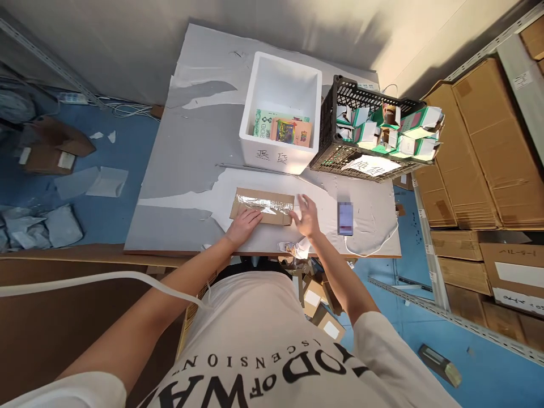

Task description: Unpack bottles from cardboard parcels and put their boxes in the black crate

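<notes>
A flat brown cardboard box [272, 217] with shiny clear tape [266, 204] along its top lies on the table in front of me. My left hand [246, 225] rests on its near left part, fingers lying flat over the edge of the tape. At the box's right end is my right hand [306, 215], with thumb and fingers apart and the thumb touching the corner; its fingertips are slightly blurred. Just below, at the table's near edge, sits a crumpled scrap of paper [301, 248].
Behind the box stands a white foam bin [272, 156] holding colourful flat packs [284, 130]. Right of it is a black crate [327, 139] of green-and-white cartons [368, 133]. A phone [345, 219] on a white cable lies to the right. Shelved cardboard boxes [478, 147] line the right side.
</notes>
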Motion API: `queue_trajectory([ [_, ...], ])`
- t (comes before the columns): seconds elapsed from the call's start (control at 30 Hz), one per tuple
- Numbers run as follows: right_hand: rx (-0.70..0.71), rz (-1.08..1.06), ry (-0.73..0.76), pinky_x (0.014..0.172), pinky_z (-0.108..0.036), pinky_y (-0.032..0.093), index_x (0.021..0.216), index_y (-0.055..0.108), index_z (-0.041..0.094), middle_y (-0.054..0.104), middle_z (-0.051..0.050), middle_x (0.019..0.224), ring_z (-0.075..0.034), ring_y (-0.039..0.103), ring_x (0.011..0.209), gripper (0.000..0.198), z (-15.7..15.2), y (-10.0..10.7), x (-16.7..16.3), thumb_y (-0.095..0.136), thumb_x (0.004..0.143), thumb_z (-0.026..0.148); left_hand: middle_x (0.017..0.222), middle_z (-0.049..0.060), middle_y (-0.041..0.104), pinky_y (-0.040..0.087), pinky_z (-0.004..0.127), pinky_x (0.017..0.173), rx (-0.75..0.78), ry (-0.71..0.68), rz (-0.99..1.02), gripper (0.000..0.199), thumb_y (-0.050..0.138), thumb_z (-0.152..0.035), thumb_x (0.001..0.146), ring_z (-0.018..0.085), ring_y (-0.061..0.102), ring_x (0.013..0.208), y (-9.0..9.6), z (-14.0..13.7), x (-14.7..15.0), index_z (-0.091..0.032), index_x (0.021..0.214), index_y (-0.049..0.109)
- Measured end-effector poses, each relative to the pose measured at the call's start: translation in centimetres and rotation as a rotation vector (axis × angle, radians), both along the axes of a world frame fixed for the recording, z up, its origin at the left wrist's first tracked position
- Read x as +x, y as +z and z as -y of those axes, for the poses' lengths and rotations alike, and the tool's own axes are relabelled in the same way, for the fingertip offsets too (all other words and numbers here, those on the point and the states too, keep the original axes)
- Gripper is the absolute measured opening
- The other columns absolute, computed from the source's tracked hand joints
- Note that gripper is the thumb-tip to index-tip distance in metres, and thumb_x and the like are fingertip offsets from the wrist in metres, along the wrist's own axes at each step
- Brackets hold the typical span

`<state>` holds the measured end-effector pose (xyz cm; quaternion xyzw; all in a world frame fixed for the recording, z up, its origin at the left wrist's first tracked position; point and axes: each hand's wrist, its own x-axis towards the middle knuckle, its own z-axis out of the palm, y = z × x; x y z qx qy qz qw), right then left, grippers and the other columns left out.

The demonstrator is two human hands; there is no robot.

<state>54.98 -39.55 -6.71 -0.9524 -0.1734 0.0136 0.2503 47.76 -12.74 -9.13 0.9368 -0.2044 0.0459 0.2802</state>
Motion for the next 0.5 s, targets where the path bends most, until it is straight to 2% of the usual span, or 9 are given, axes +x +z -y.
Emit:
queue_trajectory([
  [0.03,-0.09,0.021,0.17,0.108,-0.048,0.03,0.144,0.033,0.022,0.032,-0.015,0.149,-0.032,0.029,0.135,0.062,-1.3,1.1,0.8,0.048,0.09,0.048,0.12,0.013,0.065,0.038,0.051,0.105,0.011,-0.016,0.028,0.036,0.037,-0.015,0.093,0.024,0.056,0.118,-0.2,0.0,0.2,-0.018,0.117,0.063],
  [0.1,-0.277,0.034,0.394,0.105,-0.048,0.031,0.144,0.035,0.022,0.035,-0.015,0.148,-0.034,0.035,0.132,0.06,-3.8,2.7,2.0,0.049,0.09,0.046,0.116,0.013,0.067,0.041,0.05,0.101,0.035,-0.046,0.073,0.035,0.037,-0.013,0.092,0.024,0.058,0.112,-0.5,-0.1,0.4,-0.017,0.115,0.064],
  [0.17,-0.429,0.03,0.479,0.1,-0.047,0.034,0.144,0.034,0.021,0.042,-0.017,0.143,-0.034,0.043,0.124,0.055,-5.6,3.7,2.6,0.044,0.093,0.038,0.113,0.013,0.068,0.043,0.048,0.099,0.059,-0.059,0.098,0.035,0.037,-0.012,0.092,0.023,0.06,0.108,-0.7,-0.2,0.4,-0.017,0.113,0.064],
  [0.23,-0.517,0.013,0.496,0.095,-0.044,0.037,0.143,0.034,0.017,0.048,-0.02,0.137,-0.032,0.049,0.117,0.049,-6.5,4.3,3.3,0.037,0.094,0.026,0.111,0.012,0.068,0.043,0.047,0.098,0.075,-0.068,0.107,0.035,0.037,-0.011,0.091,0.023,0.061,0.105,-0.9,-0.2,0.2,-0.017,0.112,0.065],
  [0.33,-0.504,-0.119,0.469,0.083,-0.035,0.04,0.133,0.045,0.015,0.062,-0.017,0.118,-0.027,0.058,0.1,0.041,-6.3,5.2,5.5,0.037,0.093,0.02,0.113,0.012,0.067,0.042,0.046,0.099,0.096,-0.058,0.123,0.037,0.039,-0.009,0.089,0.023,0.06,0.107,-0.9,0.0,-0.4,-0.019,0.114,0.064],
  [0.4,-0.405,-0.237,0.388,0.073,-0.029,0.04,0.12,0.056,0.017,0.068,-0.01,0.099,-0.023,0.059,0.087,0.033,-6.1,5.6,7.9,0.039,0.094,0.029,0.116,0.012,0.065,0.04,0.046,0.101,0.119,-0.01,0.138,0.039,0.039,-0.007,0.088,0.023,0.057,0.111,-0.7,0.2,-0.8,-0.019,0.117,0.063],
  [0.5,-0.31,-0.322,0.256,0.066,-0.025,0.038,0.099,0.065,0.016,0.067,-0.007,0.087,-0.019,0.058,0.079,0.043,-6.3,5.4,10.8,0.031,0.097,0.043,0.121,0.013,0.063,0.038,0.046,0.103,0.153,0.031,0.141,0.041,0.038,-0.005,0.088,0.024,0.053,0.119,-0.5,0.5,-1.1,-0.02,0.119,0.062],
])
